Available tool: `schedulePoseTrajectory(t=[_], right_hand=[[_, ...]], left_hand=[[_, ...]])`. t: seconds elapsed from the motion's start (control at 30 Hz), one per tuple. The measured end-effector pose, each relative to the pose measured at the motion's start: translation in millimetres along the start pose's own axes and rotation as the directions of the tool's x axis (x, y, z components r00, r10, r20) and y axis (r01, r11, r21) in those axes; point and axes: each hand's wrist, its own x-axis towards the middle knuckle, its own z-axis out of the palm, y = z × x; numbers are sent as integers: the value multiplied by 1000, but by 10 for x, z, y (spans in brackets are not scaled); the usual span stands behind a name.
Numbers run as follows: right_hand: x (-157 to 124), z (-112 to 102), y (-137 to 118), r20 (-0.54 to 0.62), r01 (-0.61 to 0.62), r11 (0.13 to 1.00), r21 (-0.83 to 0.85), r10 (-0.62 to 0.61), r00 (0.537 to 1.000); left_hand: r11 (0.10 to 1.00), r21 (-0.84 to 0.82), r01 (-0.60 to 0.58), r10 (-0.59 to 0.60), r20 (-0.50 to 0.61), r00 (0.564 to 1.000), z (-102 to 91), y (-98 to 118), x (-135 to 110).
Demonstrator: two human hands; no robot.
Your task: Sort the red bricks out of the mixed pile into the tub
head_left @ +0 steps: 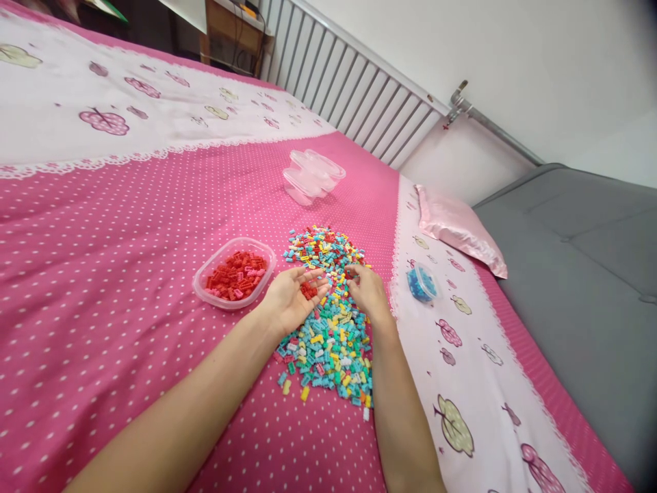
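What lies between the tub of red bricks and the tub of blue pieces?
In the head view, the mixed brick pile lies there, with the left hand and right hand partly over it.

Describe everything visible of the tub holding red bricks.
The tub is clear, pinkish and plastic-looking, a rounded rectangle with a rim and no lid on. It sits upright on the dotted bedspread, left of the mixed brick pile. Red bricks and a few pink ones lie inside. The left hand is beside it; contact is unclear.

We see small multicoloured plastic bricks (333,342) mid-frame, glossy pink cloth pillow (459,229) at right, grey metal railing (377,61) at top
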Motion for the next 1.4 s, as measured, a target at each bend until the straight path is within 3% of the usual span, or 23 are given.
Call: schedulePoseTrajectory(t=[0.2, 0.6, 0.9, 1.2, 1.4], right_hand=[[24, 79, 61, 5, -41, 999, -6, 41, 999], [-29, 15, 74, -6, -95, 995, -37, 94, 996], [-28, -18, 60, 69, -146, 988, -44, 149, 986], [1, 50, 156, 12, -63, 995, 81, 62, 998], [18, -24, 174, -100, -49, 983, 179, 68, 993]], left_hand=[[1000, -4, 0, 0, 4, 1000, 3, 7, -10], [1000, -18, 6, -6, 6, 1000, -5, -5, 8], [999, -35, -6, 6, 2, 1000, -20, -12, 12], [1000, -27, -1, 1, -2, 1000, 0, -6, 4], [999, -32, 9, -9, -11, 1000, 1, -3, 1]])
